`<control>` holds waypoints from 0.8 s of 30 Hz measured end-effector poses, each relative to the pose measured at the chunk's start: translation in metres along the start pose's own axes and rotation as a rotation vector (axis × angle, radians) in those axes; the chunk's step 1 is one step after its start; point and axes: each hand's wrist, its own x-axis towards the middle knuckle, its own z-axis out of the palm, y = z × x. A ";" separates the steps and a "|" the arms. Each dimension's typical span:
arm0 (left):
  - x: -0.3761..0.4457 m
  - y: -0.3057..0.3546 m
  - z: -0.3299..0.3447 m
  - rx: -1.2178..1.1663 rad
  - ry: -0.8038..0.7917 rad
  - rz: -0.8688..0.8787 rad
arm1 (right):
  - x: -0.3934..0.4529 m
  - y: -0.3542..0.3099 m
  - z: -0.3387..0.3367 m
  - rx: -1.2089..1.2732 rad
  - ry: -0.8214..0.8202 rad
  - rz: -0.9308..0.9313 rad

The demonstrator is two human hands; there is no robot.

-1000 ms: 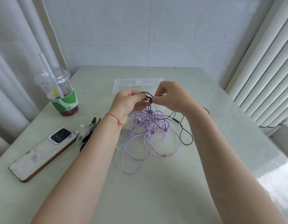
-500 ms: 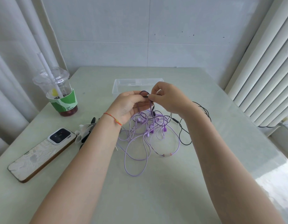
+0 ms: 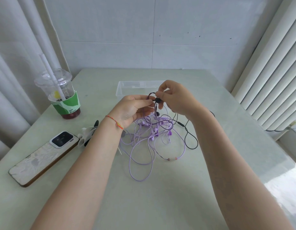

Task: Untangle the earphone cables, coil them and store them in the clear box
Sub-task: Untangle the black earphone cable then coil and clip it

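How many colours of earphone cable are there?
2: a black cable, pinched by both hands above the table and trailing right; purple cables, tangled below the hands. More may be hidden in the tangle.

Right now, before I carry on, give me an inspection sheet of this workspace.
Surface: pale green table, glossy.
Job's things: clear box behind the hands, nothing seen in it; purple earphone cables in a tangle; black earphone cable threaded through it.
Clutter: iced drink cup with straw, phone face down, small black-and-white item beside it.
Grippers: left hand and right hand both pinch the black earphone cable above the tangle.
Cables: none coiled yet.
Surroundings: tiled wall, curtain left, ribbed panel right.
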 end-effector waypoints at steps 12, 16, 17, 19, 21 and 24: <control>0.002 0.002 0.002 0.043 0.174 0.114 | -0.002 -0.001 0.000 -0.013 -0.015 -0.048; 0.003 0.000 0.014 0.149 0.377 0.268 | -0.001 -0.001 0.001 -0.022 -0.020 -0.025; 0.003 -0.001 0.017 0.187 0.417 0.298 | -0.002 -0.001 0.001 -0.024 -0.026 -0.023; 0.003 -0.004 0.020 0.259 0.474 0.344 | -0.001 -0.002 0.002 -0.037 -0.034 -0.022; 0.004 -0.006 0.022 0.318 0.506 0.377 | 0.000 -0.001 0.004 -0.035 -0.028 -0.017; 0.004 -0.007 0.022 0.349 0.519 0.404 | -0.001 -0.001 0.003 -0.003 -0.011 -0.021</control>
